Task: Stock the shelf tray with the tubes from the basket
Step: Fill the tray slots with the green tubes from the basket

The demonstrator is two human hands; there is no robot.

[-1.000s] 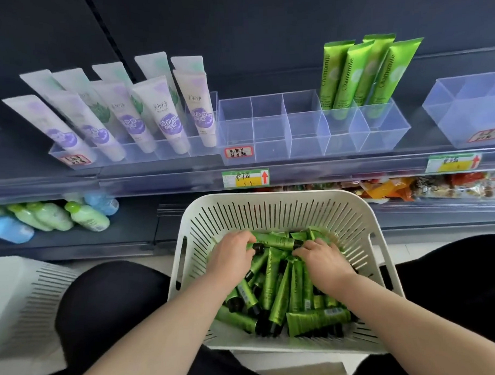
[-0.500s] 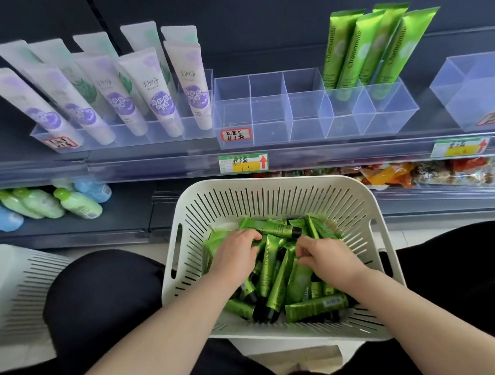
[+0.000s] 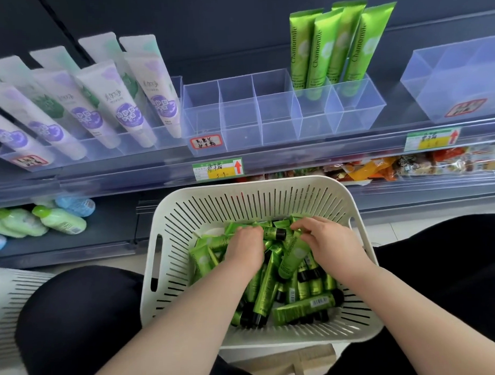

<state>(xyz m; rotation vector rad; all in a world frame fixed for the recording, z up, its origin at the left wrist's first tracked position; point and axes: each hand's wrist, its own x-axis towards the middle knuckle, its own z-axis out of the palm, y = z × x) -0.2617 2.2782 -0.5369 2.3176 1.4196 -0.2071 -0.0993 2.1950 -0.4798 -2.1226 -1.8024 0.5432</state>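
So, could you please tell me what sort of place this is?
Most likely a shop aisle: a price tag on the shelf rail, a divided tray holding green tubes, snack packets below.

The basket (image 3: 254,184) rests on the person's legs (image 3: 76,311), tubes (image 3: 268,286) heaped inside it. At its 12 o'clock, on the shelf (image 3: 295,157), stands the divided shelf tray (image 3: 238,126). Four upright tubes (image 3: 334,44) fill what seem its rear right compartments. Toothpaste tubes (image 3: 127,110) lean at 10 o'clock. Bottles (image 3: 59,220) lie at 9, on the lower shelf (image 3: 107,228).
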